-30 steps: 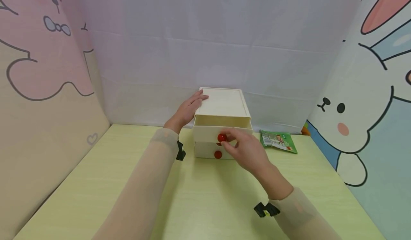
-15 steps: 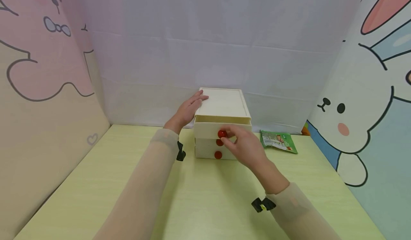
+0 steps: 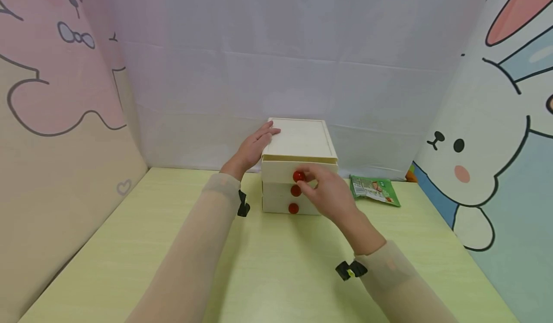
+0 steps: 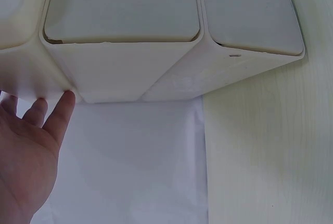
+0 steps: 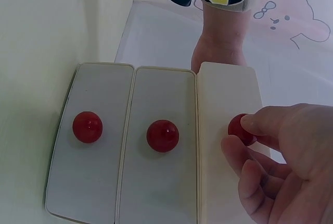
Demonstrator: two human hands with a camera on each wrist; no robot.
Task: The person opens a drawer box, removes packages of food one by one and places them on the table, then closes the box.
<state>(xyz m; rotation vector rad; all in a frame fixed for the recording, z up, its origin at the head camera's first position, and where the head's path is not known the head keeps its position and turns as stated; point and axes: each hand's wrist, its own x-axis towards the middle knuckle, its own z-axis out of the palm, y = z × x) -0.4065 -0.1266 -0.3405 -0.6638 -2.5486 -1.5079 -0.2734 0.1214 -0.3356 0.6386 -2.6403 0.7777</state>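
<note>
A small white drawer cabinet (image 3: 300, 138) stands against the back cloth, with three drawers stacked one above another, each with a round red knob. My right hand (image 3: 331, 196) pinches the knob (image 5: 239, 129) of the top drawer (image 3: 278, 171) between thumb and fingers. That drawer sticks out slightly, leaving a narrow gap under the cabinet's top. The middle drawer (image 5: 158, 182) and bottom drawer (image 5: 83, 182) sit flush. My left hand (image 3: 252, 151) rests on the cabinet's upper left edge, fingers extended; in the left wrist view its fingertips (image 4: 65, 101) touch the white side.
A green snack packet (image 3: 375, 190) lies on the pale wooden table (image 3: 276, 265) to the right of the cabinet. A white cloth (image 3: 259, 73) hangs behind, and printed cartoon panels (image 3: 484, 145) border the left and right sides.
The top drawer has slid back into the cabinet, narrowing its gap. My right hand has moved away from the camera with the knob. My left hand has stayed in place.
</note>
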